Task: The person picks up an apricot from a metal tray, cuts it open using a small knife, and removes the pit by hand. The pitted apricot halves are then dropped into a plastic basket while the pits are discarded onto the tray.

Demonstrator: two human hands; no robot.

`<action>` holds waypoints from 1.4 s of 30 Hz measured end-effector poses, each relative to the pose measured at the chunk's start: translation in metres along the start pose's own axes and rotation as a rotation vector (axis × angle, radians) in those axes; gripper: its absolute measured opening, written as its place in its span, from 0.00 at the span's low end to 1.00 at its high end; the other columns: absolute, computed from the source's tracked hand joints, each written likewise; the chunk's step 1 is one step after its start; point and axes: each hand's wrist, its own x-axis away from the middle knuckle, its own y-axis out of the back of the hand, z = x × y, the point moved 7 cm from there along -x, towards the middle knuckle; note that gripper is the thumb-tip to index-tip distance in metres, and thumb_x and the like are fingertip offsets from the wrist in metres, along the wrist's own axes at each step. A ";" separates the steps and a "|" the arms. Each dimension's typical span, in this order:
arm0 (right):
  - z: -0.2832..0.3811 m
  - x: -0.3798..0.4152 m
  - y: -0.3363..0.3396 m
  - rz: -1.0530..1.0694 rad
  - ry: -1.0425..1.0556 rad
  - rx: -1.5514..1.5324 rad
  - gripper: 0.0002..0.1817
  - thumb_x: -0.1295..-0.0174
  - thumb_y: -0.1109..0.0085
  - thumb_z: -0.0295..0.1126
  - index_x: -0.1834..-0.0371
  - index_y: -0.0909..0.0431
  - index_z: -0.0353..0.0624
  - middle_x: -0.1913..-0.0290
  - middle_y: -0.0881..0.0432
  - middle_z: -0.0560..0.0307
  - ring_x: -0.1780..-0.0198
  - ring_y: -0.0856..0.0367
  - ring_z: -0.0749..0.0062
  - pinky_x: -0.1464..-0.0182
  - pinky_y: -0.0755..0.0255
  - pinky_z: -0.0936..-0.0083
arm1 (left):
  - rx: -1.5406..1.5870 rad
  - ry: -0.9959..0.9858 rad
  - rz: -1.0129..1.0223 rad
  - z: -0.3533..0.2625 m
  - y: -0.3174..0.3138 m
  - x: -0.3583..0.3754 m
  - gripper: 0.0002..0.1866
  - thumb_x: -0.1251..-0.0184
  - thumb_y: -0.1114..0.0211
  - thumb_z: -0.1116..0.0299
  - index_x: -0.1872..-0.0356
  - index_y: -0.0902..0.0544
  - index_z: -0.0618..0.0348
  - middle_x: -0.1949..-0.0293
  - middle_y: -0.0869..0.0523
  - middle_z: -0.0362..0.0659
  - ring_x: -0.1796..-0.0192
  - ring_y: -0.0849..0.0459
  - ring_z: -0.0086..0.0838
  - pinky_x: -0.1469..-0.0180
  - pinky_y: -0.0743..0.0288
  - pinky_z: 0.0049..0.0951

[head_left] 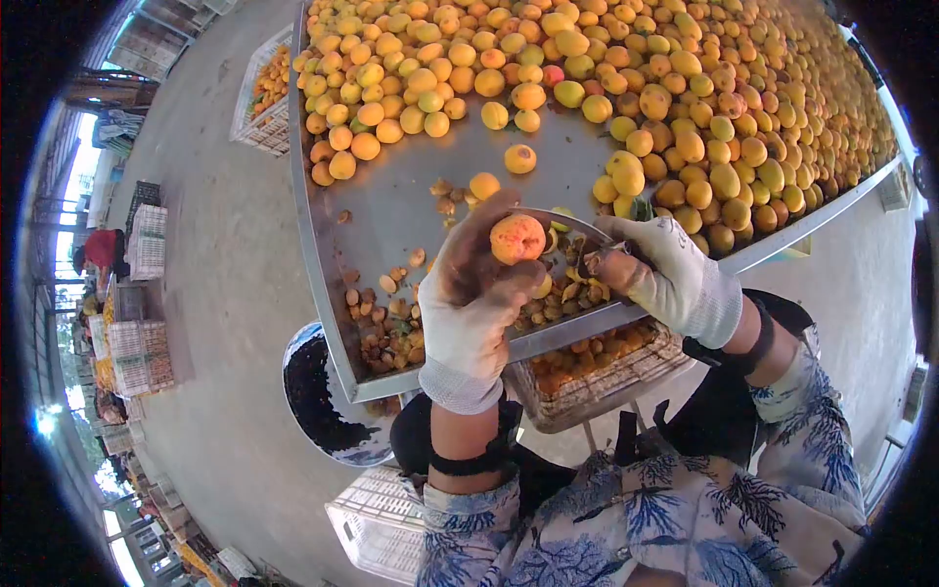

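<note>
My left hand (465, 303), in a white glove with soiled fingers, is closed around an orange-red apricot (517, 240) above the near part of a metal table. My right hand (675, 274), in a similar stained glove, grips a knife with a thin, curved blade (567, 217). The blade arches from the right fingers towards the left fingertips, just behind the apricot. Its handle is mostly hidden in the right fist. Beneath both hands lie brown apricot pits (389, 283) and scraps.
Whole apricots (724, 181) are heaped across the back and right of the raised-rim metal table (421, 168). Below its near edge sits a crate (587, 386) of orange pieces. A basin (323, 401) with dark contents and a white crate (377, 523) stand on the floor.
</note>
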 end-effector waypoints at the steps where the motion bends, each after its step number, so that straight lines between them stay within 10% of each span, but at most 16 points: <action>1: 0.000 0.000 -0.001 0.017 0.008 -0.006 0.25 0.31 0.47 0.50 0.51 0.24 0.34 0.78 0.26 0.46 0.75 0.22 0.55 0.70 0.30 0.67 | 0.030 -0.008 -0.009 0.000 0.001 0.000 0.33 0.50 0.34 0.85 0.37 0.30 0.70 0.46 0.20 0.49 0.49 0.18 0.30 0.48 0.19 0.28; 17: 0.010 0.000 0.005 0.031 0.120 -0.013 0.21 0.32 0.44 0.46 0.56 0.22 0.34 0.81 0.29 0.48 0.78 0.24 0.59 0.72 0.32 0.67 | -0.293 0.048 -0.062 -0.013 -0.005 0.009 0.23 0.43 0.34 0.82 0.44 0.23 0.71 0.55 0.15 0.45 0.57 0.17 0.23 0.57 0.23 0.19; 29: 0.015 0.007 0.000 0.029 0.049 -0.078 0.19 0.32 0.44 0.42 0.56 0.21 0.34 0.73 0.20 0.47 0.69 0.18 0.56 0.66 0.27 0.66 | -0.182 0.021 0.149 0.001 0.000 0.008 0.23 0.31 0.42 0.65 0.42 0.26 0.74 0.50 0.17 0.47 0.48 0.19 0.30 0.43 0.28 0.28; 42: 0.009 0.005 0.001 0.016 0.024 -0.037 0.20 0.31 0.43 0.43 0.56 0.22 0.33 0.75 0.23 0.44 0.72 0.20 0.57 0.69 0.29 0.67 | -0.073 0.055 0.018 -0.004 -0.008 0.007 0.31 0.51 0.32 0.85 0.40 0.27 0.72 0.52 0.17 0.47 0.52 0.16 0.29 0.48 0.22 0.28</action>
